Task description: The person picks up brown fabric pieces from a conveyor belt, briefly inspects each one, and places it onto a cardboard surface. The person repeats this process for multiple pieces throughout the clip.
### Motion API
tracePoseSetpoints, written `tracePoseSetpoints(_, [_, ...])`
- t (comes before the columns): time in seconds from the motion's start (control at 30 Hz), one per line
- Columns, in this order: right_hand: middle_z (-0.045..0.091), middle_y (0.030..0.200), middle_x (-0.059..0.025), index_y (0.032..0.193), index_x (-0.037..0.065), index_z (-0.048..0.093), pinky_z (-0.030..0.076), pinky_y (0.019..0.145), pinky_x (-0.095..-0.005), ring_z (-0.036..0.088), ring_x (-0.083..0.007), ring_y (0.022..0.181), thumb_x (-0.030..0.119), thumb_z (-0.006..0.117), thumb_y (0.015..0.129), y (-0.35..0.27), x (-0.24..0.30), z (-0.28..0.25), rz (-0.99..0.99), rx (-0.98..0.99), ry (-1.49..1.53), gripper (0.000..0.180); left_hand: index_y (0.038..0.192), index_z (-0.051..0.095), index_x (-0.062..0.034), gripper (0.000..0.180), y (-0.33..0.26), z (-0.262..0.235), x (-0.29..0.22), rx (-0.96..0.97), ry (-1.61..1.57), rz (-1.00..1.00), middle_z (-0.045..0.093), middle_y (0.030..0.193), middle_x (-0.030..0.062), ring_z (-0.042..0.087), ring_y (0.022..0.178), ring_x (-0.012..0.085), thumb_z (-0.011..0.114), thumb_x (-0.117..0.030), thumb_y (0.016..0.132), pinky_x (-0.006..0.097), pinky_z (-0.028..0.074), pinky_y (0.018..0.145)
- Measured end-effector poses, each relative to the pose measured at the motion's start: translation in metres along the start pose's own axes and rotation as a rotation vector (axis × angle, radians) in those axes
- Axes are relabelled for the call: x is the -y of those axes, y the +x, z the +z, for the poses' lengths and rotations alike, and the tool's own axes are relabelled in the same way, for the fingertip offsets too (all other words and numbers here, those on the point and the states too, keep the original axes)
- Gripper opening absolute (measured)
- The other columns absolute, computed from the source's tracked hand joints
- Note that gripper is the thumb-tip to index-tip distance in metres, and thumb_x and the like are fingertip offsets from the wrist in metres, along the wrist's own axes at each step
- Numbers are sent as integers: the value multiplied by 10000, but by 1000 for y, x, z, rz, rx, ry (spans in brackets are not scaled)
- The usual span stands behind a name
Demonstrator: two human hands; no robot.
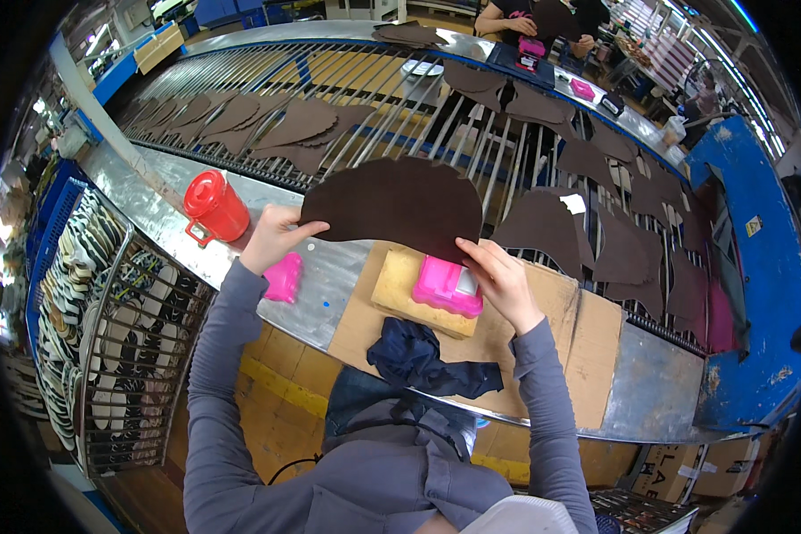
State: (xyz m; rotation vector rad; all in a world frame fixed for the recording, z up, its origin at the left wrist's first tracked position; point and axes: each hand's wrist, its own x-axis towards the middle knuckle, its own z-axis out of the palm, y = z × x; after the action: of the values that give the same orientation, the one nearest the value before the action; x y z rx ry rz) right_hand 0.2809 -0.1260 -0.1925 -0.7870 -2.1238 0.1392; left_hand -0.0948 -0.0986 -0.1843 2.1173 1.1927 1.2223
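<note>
Both my hands hold up one dark brown cut piece (392,205), flat and curved along its top edge. My left hand (279,237) pinches its left end between thumb and fingers. At the lower right corner, my right hand (498,271) grips it the same way. Below the piece, a pink plastic box (436,289) with a pale patch on it sits on a yellow block (400,294). A crumpled dark blue cloth (423,360) lies nearer to me on the cardboard sheet (351,334). Beside my left wrist is a pink lid-like piece (282,279).
A red lidded mug (215,209) stands at the left on the metal bench. Beyond runs a roller conveyor (374,133) bearing several stacks of brown pieces (307,125). A blue machine frame (748,267) is at right, a wire rack of soles (133,356) at left. Across sits a co-worker (507,22).
</note>
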Motion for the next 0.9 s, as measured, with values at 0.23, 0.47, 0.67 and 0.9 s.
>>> tracePoseSetpoints(0.23, [649, 931, -132, 1161, 60, 651, 521, 679, -350, 649, -287, 794, -72, 689, 764, -20, -1, -18, 13, -43, -57, 419, 904, 721, 13, 152, 14, 24, -12, 80, -33, 40, 698, 716, 110, 590, 592, 76, 747, -91, 798, 256, 472, 564])
tracePoseSetpoints(0.47, [622, 822, -98, 1108, 69, 681, 503, 592, -349, 623, -255, 678, -95, 696, 724, -67, -7, -29, 23, -120, -227, 418, 963, 710, 16, 210, 26, 61, -25, 196, -43, 127, 686, 747, 151, 619, 584, 143, 740, -110, 798, 283, 461, 548])
tracePoseSetpoints(0.67, [650, 870, -108, 1100, 82, 691, 532, 638, -355, 649, -270, 731, -108, 673, 723, -123, -17, -23, 149, -230, -308, 423, 955, 711, 14, 200, 40, 94, -52, 312, -7, 192, 687, 779, 171, 669, 641, 276, 724, -112, 801, 316, 498, 581])
tracePoseSetpoints(0.9, [680, 899, -144, 1068, 61, 692, 546, 682, -350, 680, -286, 791, -92, 697, 767, -167, -20, -31, 277, -357, -343, 338, 987, 728, -71, 214, 56, 137, -63, 354, -27, 402, 677, 788, 165, 657, 656, 320, 719, -146, 787, 349, 522, 595])
